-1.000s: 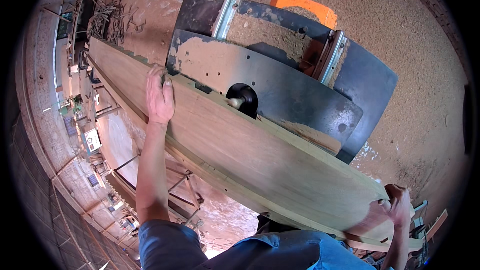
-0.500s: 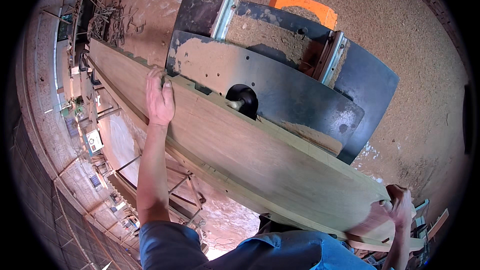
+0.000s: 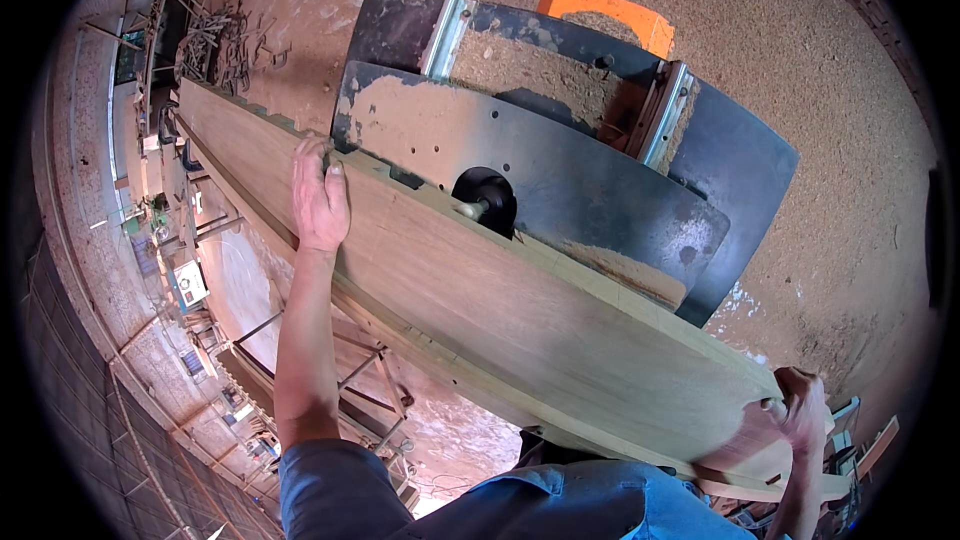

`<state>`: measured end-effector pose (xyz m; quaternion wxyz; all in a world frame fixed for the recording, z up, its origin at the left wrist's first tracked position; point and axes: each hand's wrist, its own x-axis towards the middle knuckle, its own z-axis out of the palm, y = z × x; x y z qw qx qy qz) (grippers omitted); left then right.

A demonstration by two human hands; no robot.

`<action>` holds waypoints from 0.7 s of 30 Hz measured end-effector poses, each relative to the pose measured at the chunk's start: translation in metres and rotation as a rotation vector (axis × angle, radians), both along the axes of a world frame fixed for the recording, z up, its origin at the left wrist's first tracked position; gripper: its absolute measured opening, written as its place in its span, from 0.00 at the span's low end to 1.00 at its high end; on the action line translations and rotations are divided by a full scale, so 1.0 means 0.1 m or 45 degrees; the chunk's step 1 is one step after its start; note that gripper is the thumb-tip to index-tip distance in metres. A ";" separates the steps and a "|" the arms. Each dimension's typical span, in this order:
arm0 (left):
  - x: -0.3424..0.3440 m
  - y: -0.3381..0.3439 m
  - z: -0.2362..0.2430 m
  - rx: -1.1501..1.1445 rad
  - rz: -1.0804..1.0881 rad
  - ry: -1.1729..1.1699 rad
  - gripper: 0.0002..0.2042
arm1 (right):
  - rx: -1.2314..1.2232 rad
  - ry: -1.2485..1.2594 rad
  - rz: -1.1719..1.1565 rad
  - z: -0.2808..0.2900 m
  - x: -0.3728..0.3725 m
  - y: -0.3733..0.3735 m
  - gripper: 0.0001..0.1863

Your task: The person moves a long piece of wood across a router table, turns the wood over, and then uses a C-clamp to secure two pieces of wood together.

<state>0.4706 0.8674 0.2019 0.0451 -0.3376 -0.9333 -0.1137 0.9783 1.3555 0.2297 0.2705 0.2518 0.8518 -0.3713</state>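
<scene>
A long, pale wooden board (image 3: 520,310) runs slantwise from the far left to the near right, with notches cut along its far edge. My left hand (image 3: 320,202) presses on its top face, the fingers bent over that far edge. At the near right end my right hand (image 3: 798,410) grips the board, thumb on top and most fingers hidden. Midway between the hands, the edge lies beside a round dark opening (image 3: 497,192) in a machine table (image 3: 590,180). A pale, shiny spindle tip (image 3: 472,209) shows in that opening, right by the wood.
Two silvery rails (image 3: 447,35) cross the dark machine top, with sawdust between them. Behind it stands an orange part (image 3: 610,15). Sawdust covers the floor (image 3: 760,60). A metal-legged frame (image 3: 375,380) is beyond the board's near side, and scrap wood (image 3: 215,40) is piled far left.
The board's right end and my right hand have shifted very slightly to the right. My left hand stays in the same spot in the picture.
</scene>
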 end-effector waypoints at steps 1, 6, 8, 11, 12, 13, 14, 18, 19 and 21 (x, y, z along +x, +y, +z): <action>0.00 0.00 0.00 -0.001 -0.002 0.004 0.16 | -0.010 -0.008 -0.004 0.01 -0.02 0.00 0.52; -0.01 0.01 -0.01 -0.004 0.005 0.022 0.16 | -0.012 -0.015 -0.012 0.00 0.00 0.02 0.52; -0.01 0.02 -0.01 0.002 -0.004 0.025 0.16 | -0.014 -0.002 -0.017 -0.01 0.01 0.02 0.52; -0.01 0.03 -0.01 -0.015 0.006 0.028 0.15 | -0.019 -0.002 -0.036 0.01 -0.02 0.01 0.51; -0.01 0.04 0.00 -0.025 0.013 0.028 0.15 | -0.011 -0.003 -0.038 0.00 -0.02 0.02 0.51; -0.01 0.04 0.00 -0.016 0.010 0.025 0.16 | -0.004 -0.004 -0.040 -0.01 0.00 0.02 0.51; -0.01 0.04 -0.01 -0.007 0.007 0.022 0.16 | 0.004 -0.007 -0.041 -0.02 0.00 0.02 0.51; -0.02 0.05 0.00 -0.008 0.013 0.021 0.16 | 0.002 -0.024 -0.007 0.01 -0.03 0.06 0.51; -0.02 0.05 0.00 -0.007 0.010 0.020 0.16 | 0.006 -0.032 0.004 -0.01 0.00 0.08 0.51; -0.04 0.07 -0.01 -0.007 0.001 0.020 0.17 | 0.000 -0.025 -0.005 -0.02 -0.01 0.09 0.51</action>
